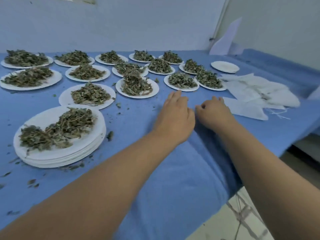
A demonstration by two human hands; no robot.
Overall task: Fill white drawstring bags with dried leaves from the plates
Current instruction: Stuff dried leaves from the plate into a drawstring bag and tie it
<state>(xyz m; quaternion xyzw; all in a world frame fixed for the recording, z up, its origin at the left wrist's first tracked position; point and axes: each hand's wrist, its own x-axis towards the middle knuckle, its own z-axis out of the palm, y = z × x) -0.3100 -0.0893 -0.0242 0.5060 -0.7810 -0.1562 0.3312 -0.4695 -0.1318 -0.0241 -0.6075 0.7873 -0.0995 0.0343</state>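
I see my left hand (174,115) lying flat and empty on the blue cloth (173,170). My right hand (214,113) is loosely curled, empty, beside the white drawstring bags (256,94); leaf-heaped plates (136,87) lie beyond.

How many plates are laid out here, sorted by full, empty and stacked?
Single plates with leaves: 14
Stack of plates topped with leaves: 1
Empty plate: 1
Total: 16, counting the stack as one

the far-left plates (5,64) are cut off by the frame edge; the bag pile (256,90) is blurred.
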